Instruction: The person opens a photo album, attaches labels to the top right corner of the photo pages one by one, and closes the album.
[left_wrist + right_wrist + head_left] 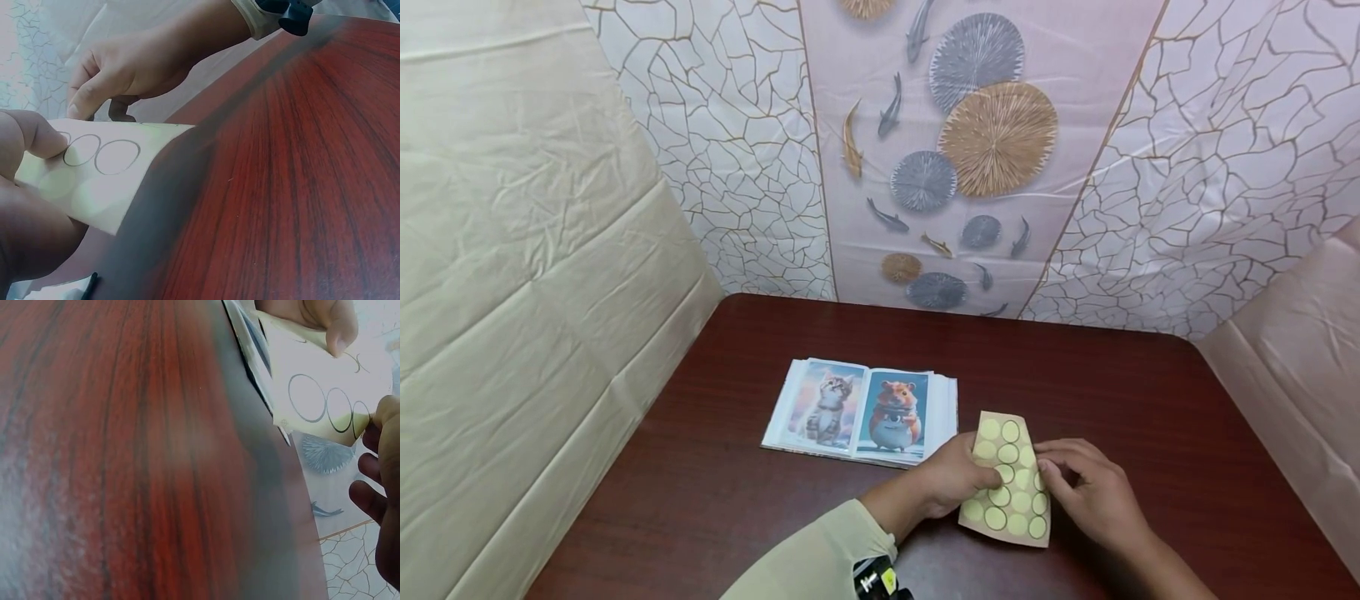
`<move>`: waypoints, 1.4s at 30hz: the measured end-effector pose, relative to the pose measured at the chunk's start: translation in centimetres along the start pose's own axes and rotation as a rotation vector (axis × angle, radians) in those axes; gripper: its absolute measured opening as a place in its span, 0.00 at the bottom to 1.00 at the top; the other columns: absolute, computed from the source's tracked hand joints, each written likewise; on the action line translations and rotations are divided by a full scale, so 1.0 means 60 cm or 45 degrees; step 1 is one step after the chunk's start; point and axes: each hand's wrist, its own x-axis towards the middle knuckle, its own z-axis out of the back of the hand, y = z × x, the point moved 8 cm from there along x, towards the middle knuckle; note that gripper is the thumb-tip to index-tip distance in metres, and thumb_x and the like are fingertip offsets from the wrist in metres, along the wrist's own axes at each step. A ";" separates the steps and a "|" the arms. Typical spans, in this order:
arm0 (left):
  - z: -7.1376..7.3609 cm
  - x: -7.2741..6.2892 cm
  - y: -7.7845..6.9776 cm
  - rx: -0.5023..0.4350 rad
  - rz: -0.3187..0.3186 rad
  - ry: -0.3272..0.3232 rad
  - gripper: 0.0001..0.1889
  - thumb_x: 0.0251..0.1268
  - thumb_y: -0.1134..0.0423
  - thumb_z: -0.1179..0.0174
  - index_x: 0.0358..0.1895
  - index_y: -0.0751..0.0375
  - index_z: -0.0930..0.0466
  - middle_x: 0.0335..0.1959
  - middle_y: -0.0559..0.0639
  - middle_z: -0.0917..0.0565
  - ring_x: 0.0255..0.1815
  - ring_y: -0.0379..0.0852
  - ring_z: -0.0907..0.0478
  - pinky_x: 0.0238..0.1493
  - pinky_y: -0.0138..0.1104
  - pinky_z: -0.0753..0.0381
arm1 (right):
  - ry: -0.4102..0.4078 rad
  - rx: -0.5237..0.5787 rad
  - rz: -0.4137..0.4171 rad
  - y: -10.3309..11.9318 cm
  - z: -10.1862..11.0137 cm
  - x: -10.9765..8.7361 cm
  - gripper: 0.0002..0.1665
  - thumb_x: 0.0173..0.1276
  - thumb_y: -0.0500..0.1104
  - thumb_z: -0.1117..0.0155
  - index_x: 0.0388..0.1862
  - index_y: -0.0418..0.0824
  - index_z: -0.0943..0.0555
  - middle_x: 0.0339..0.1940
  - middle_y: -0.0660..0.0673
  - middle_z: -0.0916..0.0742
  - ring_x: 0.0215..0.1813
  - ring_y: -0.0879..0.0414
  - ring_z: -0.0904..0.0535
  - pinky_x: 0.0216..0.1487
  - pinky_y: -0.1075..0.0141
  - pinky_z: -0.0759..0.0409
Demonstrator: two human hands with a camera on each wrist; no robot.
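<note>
A beige sheet of round stickers [1021, 502], pale yellow-green dots with some ringed by dark outlines, is held up above the table in the head view. Its left side is gripped by my left hand [951, 475], the thumb lying flat across the dots. At the opposite edge, my right hand [1093, 492] pinches the sheet's border by an outlined dot between thumb and forefinger. In the right wrist view the fingertips meet that edge of the sheet [306, 394], while the other fingers curl loosely below. The underside of the sheet is hidden in the head view.
An open photo album [942, 408] lies behind and left of the hands, showing a kitten picture [827, 408] and a hamster picture [895, 417]. The dark red wooden table [700, 500] meets cloth-covered walls [550, 250] at the back and sides.
</note>
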 end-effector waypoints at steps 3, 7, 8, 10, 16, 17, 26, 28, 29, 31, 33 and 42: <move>-0.001 -0.001 -0.004 -0.015 -0.004 0.018 0.21 0.58 0.82 0.43 0.55 0.65 0.23 0.39 0.57 0.13 0.40 0.55 0.12 0.41 0.44 0.12 | -0.038 -0.047 0.001 -0.001 0.004 0.000 0.16 0.53 0.24 0.26 0.32 0.44 0.12 0.41 0.48 0.10 0.44 0.65 0.22 0.36 0.79 0.27; 0.003 -0.003 -0.010 -0.004 -0.012 0.012 0.19 0.62 0.80 0.40 0.57 0.67 0.22 0.40 0.55 0.13 0.41 0.51 0.13 0.42 0.41 0.12 | -0.080 -0.105 -0.035 -0.006 0.011 -0.001 0.15 0.53 0.25 0.26 0.31 0.44 0.13 0.40 0.49 0.10 0.46 0.63 0.20 0.41 0.81 0.28; 0.004 -0.003 -0.011 0.000 -0.013 0.003 0.19 0.63 0.80 0.40 0.57 0.67 0.21 0.40 0.55 0.13 0.41 0.50 0.13 0.43 0.41 0.12 | -0.089 -0.115 -0.044 -0.007 0.013 -0.001 0.14 0.53 0.26 0.26 0.31 0.44 0.12 0.40 0.49 0.10 0.47 0.63 0.20 0.42 0.82 0.29; 0.008 -0.004 -0.012 0.011 -0.019 -0.020 0.18 0.64 0.79 0.40 0.57 0.67 0.21 0.40 0.54 0.13 0.40 0.48 0.13 0.43 0.40 0.12 | -0.103 -0.131 -0.056 -0.009 0.016 -0.001 0.13 0.53 0.26 0.26 0.30 0.43 0.12 0.40 0.49 0.10 0.47 0.61 0.19 0.43 0.82 0.29; 0.018 -0.005 -0.011 0.047 -0.018 -0.078 0.15 0.63 0.79 0.42 0.52 0.66 0.21 0.40 0.52 0.13 0.38 0.48 0.14 0.39 0.42 0.12 | -0.120 -0.186 -0.076 -0.012 0.021 -0.002 0.12 0.53 0.27 0.25 0.29 0.43 0.13 0.40 0.51 0.10 0.47 0.63 0.20 0.39 0.81 0.29; 0.020 -0.005 -0.011 0.056 -0.016 -0.087 0.15 0.63 0.80 0.41 0.51 0.66 0.21 0.39 0.52 0.13 0.37 0.48 0.14 0.38 0.42 0.12 | -0.120 -0.192 -0.078 -0.013 0.021 -0.003 0.12 0.53 0.27 0.25 0.30 0.43 0.13 0.40 0.51 0.10 0.47 0.63 0.20 0.39 0.81 0.29; 0.040 -0.007 -0.014 0.118 -0.023 -0.214 0.12 0.61 0.81 0.35 0.44 0.63 0.19 0.33 0.53 0.15 0.30 0.47 0.14 0.28 0.42 0.12 | -0.152 -0.211 -0.088 -0.019 0.029 -0.005 0.12 0.52 0.27 0.25 0.30 0.43 0.12 0.38 0.51 0.10 0.46 0.66 0.21 0.36 0.79 0.28; 0.042 -0.007 -0.016 0.140 -0.037 -0.234 0.12 0.60 0.81 0.35 0.44 0.64 0.18 0.32 0.53 0.14 0.29 0.47 0.14 0.27 0.41 0.13 | -0.156 -0.215 -0.086 -0.019 0.029 -0.005 0.12 0.52 0.27 0.25 0.30 0.43 0.12 0.38 0.51 0.10 0.46 0.67 0.22 0.35 0.78 0.28; 0.043 -0.007 -0.017 0.150 -0.043 -0.242 0.12 0.60 0.81 0.34 0.44 0.64 0.18 0.31 0.53 0.14 0.29 0.47 0.14 0.27 0.40 0.13 | -0.156 -0.214 -0.087 -0.019 0.029 -0.005 0.12 0.52 0.27 0.25 0.30 0.43 0.12 0.38 0.51 0.10 0.46 0.67 0.22 0.35 0.78 0.27; 0.044 -0.007 -0.018 0.165 -0.053 -0.256 0.11 0.60 0.80 0.34 0.43 0.64 0.17 0.31 0.53 0.14 0.29 0.47 0.14 0.26 0.40 0.13 | -0.158 -0.214 -0.086 -0.019 0.030 -0.005 0.12 0.52 0.27 0.24 0.30 0.43 0.12 0.38 0.51 0.10 0.46 0.68 0.22 0.35 0.77 0.27; 0.045 -0.008 -0.019 0.173 -0.062 -0.269 0.10 0.60 0.80 0.34 0.42 0.65 0.17 0.30 0.53 0.13 0.29 0.46 0.14 0.26 0.39 0.13 | -0.162 -0.214 -0.083 -0.019 0.030 -0.005 0.11 0.53 0.28 0.24 0.29 0.43 0.12 0.38 0.51 0.10 0.45 0.67 0.22 0.35 0.77 0.28; 0.049 -0.010 -0.022 0.182 -0.059 -0.296 0.09 0.60 0.80 0.34 0.41 0.66 0.16 0.30 0.53 0.13 0.29 0.46 0.14 0.26 0.38 0.13 | -0.194 -0.221 -0.091 -0.018 0.037 -0.004 0.09 0.53 0.28 0.25 0.29 0.41 0.12 0.37 0.50 0.10 0.46 0.66 0.21 0.40 0.82 0.31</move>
